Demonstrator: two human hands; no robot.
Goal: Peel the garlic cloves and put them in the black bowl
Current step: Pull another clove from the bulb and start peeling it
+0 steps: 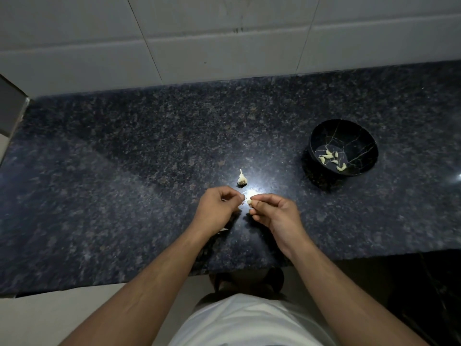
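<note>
Desk [124, 158]: dark speckled stone top, filling most of the view; a bright glare patch lies near its middle, just beyond the hands.

Wall [224, 33]: pale tiles, along the far edge of the desk at 12 o'clock.

Black bowl [321, 136]: round, with thin pale vein lines inside; stands on the desk at about 2 o'clock from the hands, well apart from them. Several peeled cloves [333, 159] lie in a loose cluster on its floor.

Right hand [277, 216]: fingers curled, thumb and fingertips pinching a small pale garlic clove [249, 201] held just above the desk.

Left hand [217, 208]: fingers curled inward, fingertips drawn together just beside the clove, at 9 o'clock from it; whether they grip a scrap of skin or touch the clove cannot be told.

Garlic head [241, 179]: small remnant with an upright stalk, resting on the desk at 12 o'clock from the hands, near but not touching them.

Clove position: between the two hands, at their fingertips.
</note>
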